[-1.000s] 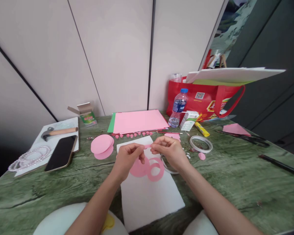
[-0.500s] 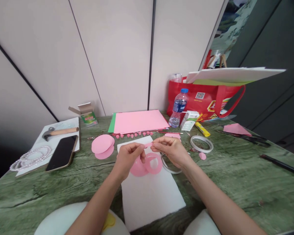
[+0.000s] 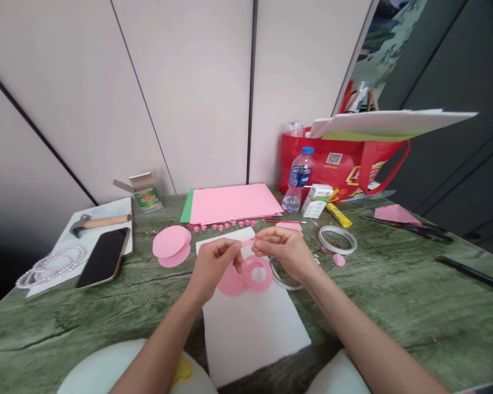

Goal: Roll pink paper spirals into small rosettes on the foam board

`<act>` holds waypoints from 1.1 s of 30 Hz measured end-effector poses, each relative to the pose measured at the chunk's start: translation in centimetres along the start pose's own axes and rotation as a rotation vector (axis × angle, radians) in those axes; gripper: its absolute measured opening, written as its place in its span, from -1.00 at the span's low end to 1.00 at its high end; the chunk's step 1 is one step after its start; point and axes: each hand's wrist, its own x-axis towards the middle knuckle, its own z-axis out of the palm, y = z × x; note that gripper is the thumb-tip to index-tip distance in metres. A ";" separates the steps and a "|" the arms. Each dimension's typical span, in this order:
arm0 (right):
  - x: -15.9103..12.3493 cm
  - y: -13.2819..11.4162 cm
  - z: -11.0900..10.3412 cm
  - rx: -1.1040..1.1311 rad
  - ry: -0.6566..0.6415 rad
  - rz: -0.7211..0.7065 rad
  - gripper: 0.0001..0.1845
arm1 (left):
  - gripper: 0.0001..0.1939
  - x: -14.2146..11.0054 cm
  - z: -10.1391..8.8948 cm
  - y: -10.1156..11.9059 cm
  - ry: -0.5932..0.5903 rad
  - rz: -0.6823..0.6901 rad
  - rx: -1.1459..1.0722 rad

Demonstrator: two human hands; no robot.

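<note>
Between my two hands stretches the end of a pink paper strip (image 3: pixel 247 243), pinched on both sides. My left hand (image 3: pixel 213 262) grips it between thumb and fingers, and my right hand (image 3: pixel 286 250) does the same just to the right. Below the fingertips shows a curled pink paper spiral (image 3: pixel 267 282), which seems to belong to the strip. Pink paper (image 3: pixel 230 283) also shows under my left hand. Beneath all this lies a white board (image 3: pixel 254 334). Partly behind my right wrist is a roll of tape (image 3: pixel 285 282).
Pink paper circles (image 3: pixel 170 242) lie to the left, near a phone (image 3: pixel 104 257) and a hammer (image 3: pixel 102 221). Behind are several small rolled pink paper pieces (image 3: pixel 227 225) and pink sheets (image 3: pixel 236 202). Rightward are another tape roll (image 3: pixel 337 239), a glue stick (image 3: pixel 339 215), scissors (image 3: pixel 411 230) and a bottle (image 3: pixel 299 180).
Both hands keep their pinch and have hardly moved. The pink strip between them has shifted slightly, and the spiral below has turned a little. The view has tilted very slightly.
</note>
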 end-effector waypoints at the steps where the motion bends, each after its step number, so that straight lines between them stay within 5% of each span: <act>1: 0.0 0.0 0.0 -0.002 0.003 -0.003 -0.70 | -0.78 0.0 0.0 0.0 0.006 0.002 0.001; 6: -0.1 0.1 0.3 -0.032 0.014 -0.021 -0.73 | -0.80 0.0 0.3 0.0 0.039 0.000 0.030; 12: -0.3 0.4 1.0 -0.021 0.011 -0.076 -0.78 | -0.93 -0.2 0.4 0.4 0.310 0.315 0.317; 21: -0.6 0.6 1.8 -0.027 -0.012 -0.122 -0.78 | -0.92 -0.7 0.9 0.9 0.172 0.217 0.343; 33: -1.1 0.3 2.5 -0.014 0.011 -0.107 -0.79 | -0.90 -0.6 0.8 0.3 0.189 0.288 0.501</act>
